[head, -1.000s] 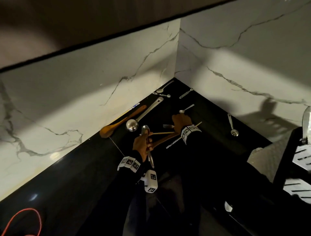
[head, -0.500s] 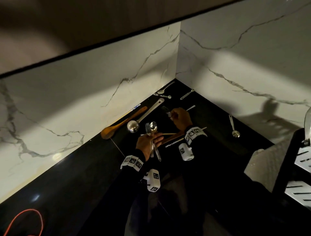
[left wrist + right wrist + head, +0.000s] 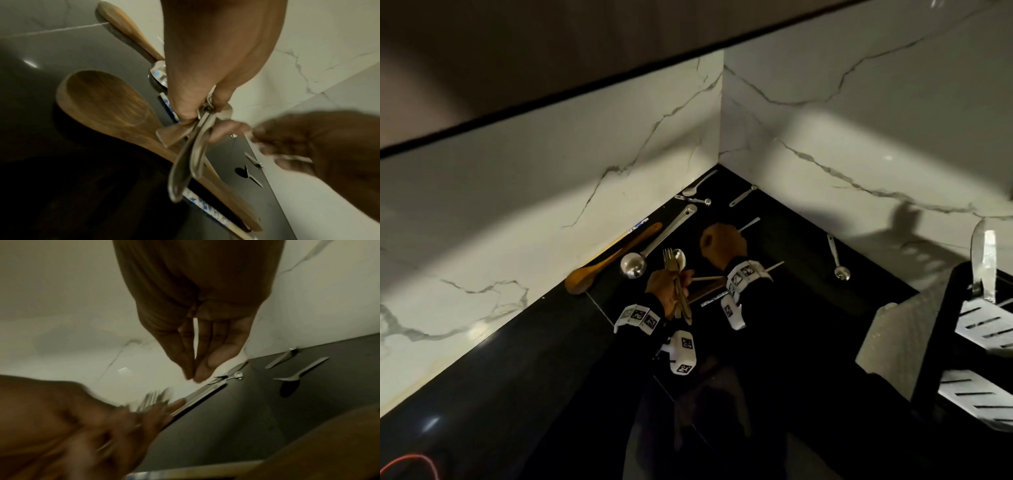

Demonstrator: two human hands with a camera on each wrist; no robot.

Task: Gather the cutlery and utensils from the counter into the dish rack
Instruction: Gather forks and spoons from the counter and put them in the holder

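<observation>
My left hand (image 3: 667,287) grips a bundle of metal cutlery (image 3: 675,265), a fork and a spoon, heads up above the black counter (image 3: 808,308). The left wrist view shows their handles (image 3: 197,151) pinched in the left hand's fingers (image 3: 185,104). My right hand (image 3: 722,240) hovers just beyond it with nothing in it. The right wrist view shows its fingers (image 3: 185,353) straight, pointing down with their tips together. The dish rack (image 3: 941,342) stands at the far right, with one metal utensil (image 3: 983,260) upright in it.
On the counter lie a wooden spoon (image 3: 613,263), a steel ladle (image 3: 634,265), a wooden spatula (image 3: 705,291) under my hands, and several small spoons (image 3: 837,257) toward the marble corner. A grey mat (image 3: 893,339) sits beside the rack. A red cable (image 3: 407,462) lies at bottom left.
The fork that lay on the counter now stands beside the spoon in my left hand. My right hand has drifted slightly left and is empty.
</observation>
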